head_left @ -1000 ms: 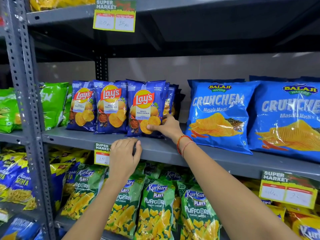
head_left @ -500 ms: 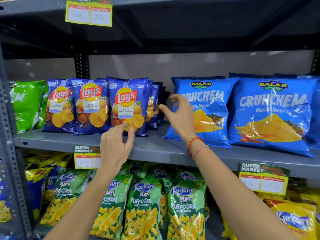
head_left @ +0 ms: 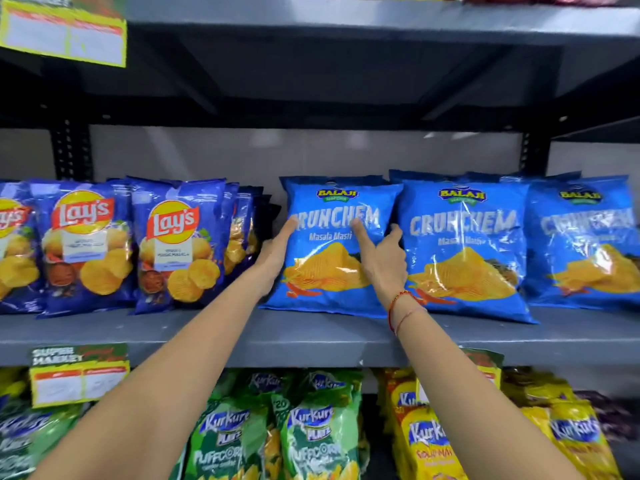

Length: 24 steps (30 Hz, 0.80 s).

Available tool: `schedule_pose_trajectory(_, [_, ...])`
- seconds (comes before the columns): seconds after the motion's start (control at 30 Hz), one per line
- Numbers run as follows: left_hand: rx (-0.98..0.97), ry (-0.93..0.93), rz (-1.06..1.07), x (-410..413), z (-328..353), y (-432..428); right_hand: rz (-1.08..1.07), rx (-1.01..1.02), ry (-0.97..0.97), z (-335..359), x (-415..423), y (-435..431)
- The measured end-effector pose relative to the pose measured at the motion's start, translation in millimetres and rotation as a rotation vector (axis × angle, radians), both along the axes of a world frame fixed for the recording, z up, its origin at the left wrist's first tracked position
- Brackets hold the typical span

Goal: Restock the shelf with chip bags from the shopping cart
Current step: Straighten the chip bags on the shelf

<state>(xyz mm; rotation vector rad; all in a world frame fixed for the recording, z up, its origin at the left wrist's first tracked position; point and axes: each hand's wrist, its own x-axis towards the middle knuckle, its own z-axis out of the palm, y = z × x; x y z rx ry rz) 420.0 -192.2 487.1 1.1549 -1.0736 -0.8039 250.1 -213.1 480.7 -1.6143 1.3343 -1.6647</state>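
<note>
A light-blue Crunchem chip bag (head_left: 329, 275) stands upright on the grey middle shelf (head_left: 311, 337), leftmost of three such bags. My left hand (head_left: 277, 254) lies flat against its left edge, fingers stretched up. My right hand (head_left: 382, 261) is on its right side, thumb on the front and fingers at the seam with the second Crunchem bag (head_left: 464, 251). The third Crunchem bag (head_left: 585, 244) stands at the far right. The shopping cart is out of view.
Dark-blue Lay's bags (head_left: 176, 244) fill the shelf's left part, several deep, with a narrow gap before the Crunchem row. Below hang green Kurkure Puffcorn bags (head_left: 311, 438) and yellow Kurkure bags (head_left: 429, 441). A price tag (head_left: 78, 375) clips to the shelf lip. The upper shelf (head_left: 346, 15) overhangs.
Both hands left the Lay's bags and moved right to the first Crunchem bag, one at each side. The view swung right and closer to the shelf.
</note>
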Motion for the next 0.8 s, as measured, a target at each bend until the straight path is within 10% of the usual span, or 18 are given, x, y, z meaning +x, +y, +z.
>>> schedule_pose_trajectory(0.8, [-0.218, 0.194, 0.015, -3, -18, -12, 0.483, -0.047, -0.314, 2, -5, -34])
